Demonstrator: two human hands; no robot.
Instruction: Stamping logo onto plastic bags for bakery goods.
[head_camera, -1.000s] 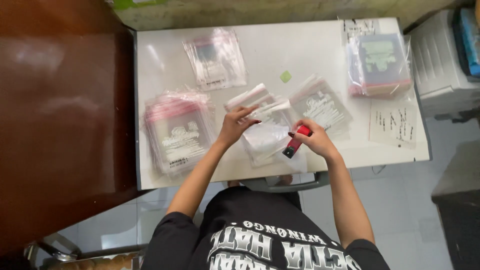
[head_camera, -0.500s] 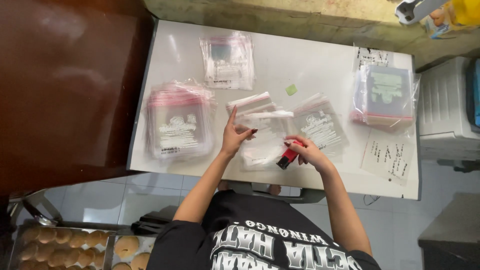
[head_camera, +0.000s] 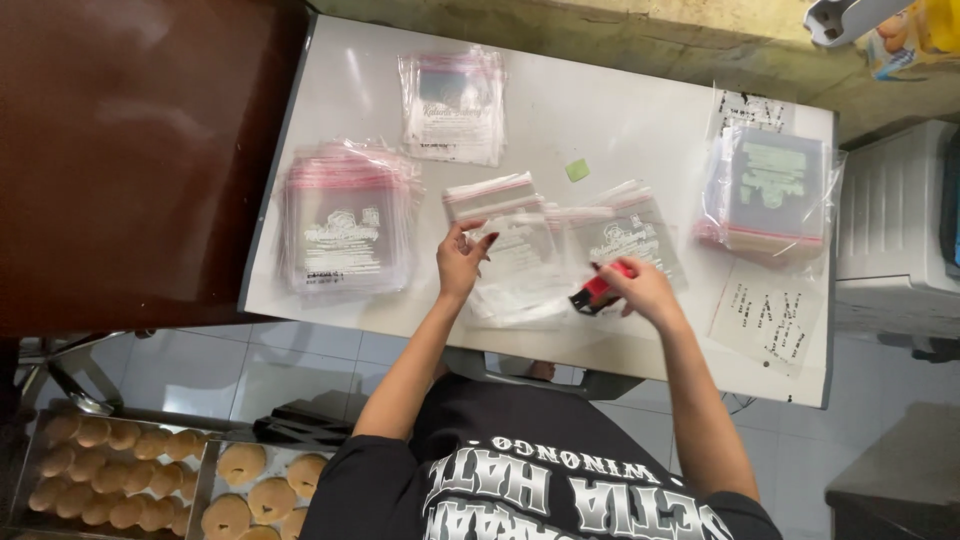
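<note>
My left hand pinches the edge of a clear printed plastic bag lying on the white table, fingers closed on it. My right hand grips a small red and black stamp, held low over the pile of bags in front of me. A second printed bag lies just beyond the stamp.
Stacks of clear bags sit at the left, the far middle and the right. A paper sheet with handwriting lies at the right front. A small green note lies mid-table. Trays of round pastries stand on the floor at lower left. A dark wooden surface borders the left.
The view has drifted, bringing the pastry trays into sight. My right hand with the stamp has lowered slightly toward the bags; my left hand stays on the bag edge.
</note>
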